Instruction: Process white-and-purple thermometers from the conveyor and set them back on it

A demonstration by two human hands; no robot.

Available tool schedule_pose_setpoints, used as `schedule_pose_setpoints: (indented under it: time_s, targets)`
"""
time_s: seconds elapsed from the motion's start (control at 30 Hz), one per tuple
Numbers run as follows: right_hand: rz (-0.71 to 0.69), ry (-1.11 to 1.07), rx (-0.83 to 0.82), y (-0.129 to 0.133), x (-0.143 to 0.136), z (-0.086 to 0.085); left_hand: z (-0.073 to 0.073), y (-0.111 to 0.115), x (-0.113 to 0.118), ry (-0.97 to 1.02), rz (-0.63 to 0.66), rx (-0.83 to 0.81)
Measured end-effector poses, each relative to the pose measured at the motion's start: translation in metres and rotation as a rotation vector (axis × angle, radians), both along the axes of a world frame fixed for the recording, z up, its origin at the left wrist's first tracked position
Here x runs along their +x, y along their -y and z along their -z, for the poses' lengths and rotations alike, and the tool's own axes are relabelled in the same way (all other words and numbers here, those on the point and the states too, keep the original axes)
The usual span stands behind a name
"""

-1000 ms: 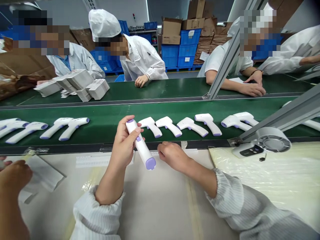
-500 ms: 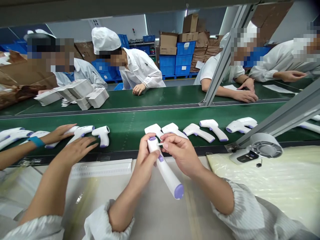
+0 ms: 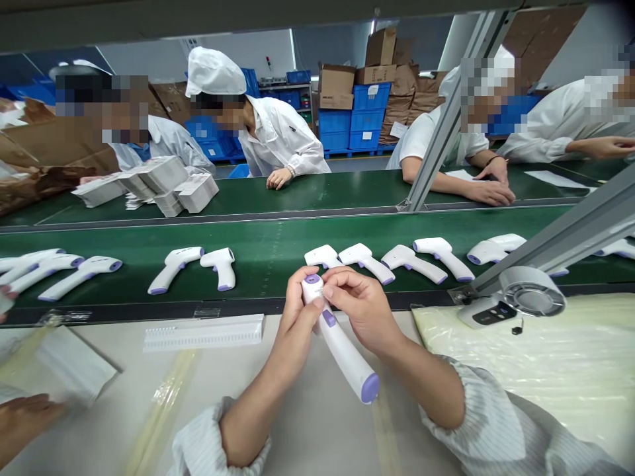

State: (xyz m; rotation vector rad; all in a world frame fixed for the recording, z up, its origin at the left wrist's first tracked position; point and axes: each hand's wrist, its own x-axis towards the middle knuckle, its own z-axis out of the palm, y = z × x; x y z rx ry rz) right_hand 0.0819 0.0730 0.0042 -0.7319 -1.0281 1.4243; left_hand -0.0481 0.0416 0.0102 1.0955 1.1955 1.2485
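Note:
A white infrared thermometer (image 3: 342,350) with a purple trigger and purple end caps is in my left hand (image 3: 297,324). The fingers and thumb of that hand wrap its head, and its handle slants down to the right. My right hand (image 3: 364,307) is closed in a pinch, fingertips against the side of the thermometer's head. A small white label is at these fingertips, mostly hidden by them. Just beyond my hands, several more thermometers (image 3: 364,258) lie on the green conveyor belt (image 3: 268,254).
More thermometers (image 3: 176,268) lie leftward on the belt. A small fan (image 3: 528,291) sits by a slanted metal post on the right, near yellowish plastic sheeting (image 3: 496,383). A white strip (image 3: 203,332) lies on the bench. A co-worker's hand (image 3: 30,420) is at lower left; people work across the belt.
The small white label between my right fingertips has come against the thermometer's head. Thermometers on the belt have shifted right. The co-worker's hands at left have drawn back from the belt.

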Motion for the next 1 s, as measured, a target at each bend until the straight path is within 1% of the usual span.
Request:
schedule_pose_setpoints:
  time_s: [0.13,0.27,0.47,0.57,0.63,0.7,0.73,0.77,0.8,0.87,0.9,0.93,0.97,1.0]
  targets:
    - [0.014,0.013,0.006,0.0,0.0,-0.001,0.0,0.0,0.0,-0.019,0.021,-0.006]
    - [0.018,0.011,-0.001,-0.001,0.0,-0.001,0.0,0.0,0.001,-0.027,0.01,-0.003]
    - [0.009,-0.036,-0.045,-0.002,-0.002,-0.001,0.008,-0.002,-0.004,-0.037,-0.007,0.037]
    - [-0.075,-0.135,-0.13,-0.005,-0.003,0.001,0.01,-0.004,-0.01,-0.021,0.041,0.054]
    - [-0.13,-0.201,-0.201,-0.008,-0.001,0.001,0.008,-0.007,-0.013,0.03,0.116,0.076]
    - [-0.148,-0.222,-0.277,-0.008,0.001,0.0,0.005,-0.012,-0.017,0.104,0.178,0.135]
    - [-0.162,-0.199,-0.311,-0.007,0.003,-0.002,0.004,-0.016,-0.019,0.133,0.164,0.182]
    - [-0.196,-0.153,-0.336,-0.005,0.005,-0.004,0.004,-0.022,-0.023,0.149,0.107,0.241]
    - [-0.249,-0.09,-0.345,-0.004,0.007,-0.006,0.005,-0.029,-0.027,0.146,0.016,0.305]
    - [-0.366,0.064,-0.301,-0.004,0.01,-0.006,0.01,-0.049,-0.04,0.071,-0.166,0.389]
    - [-0.393,0.139,-0.256,-0.006,0.011,-0.003,0.013,-0.061,-0.049,-0.004,-0.196,0.387]
    - [-0.377,0.214,-0.203,-0.01,0.011,0.002,0.015,-0.075,-0.06,-0.109,-0.172,0.357]
    - [-0.313,0.305,-0.14,-0.017,0.011,0.01,0.017,-0.089,-0.072,-0.228,-0.113,0.307]
    - [-0.216,0.405,-0.072,-0.025,0.01,0.019,0.018,-0.104,-0.085,-0.343,-0.048,0.255]
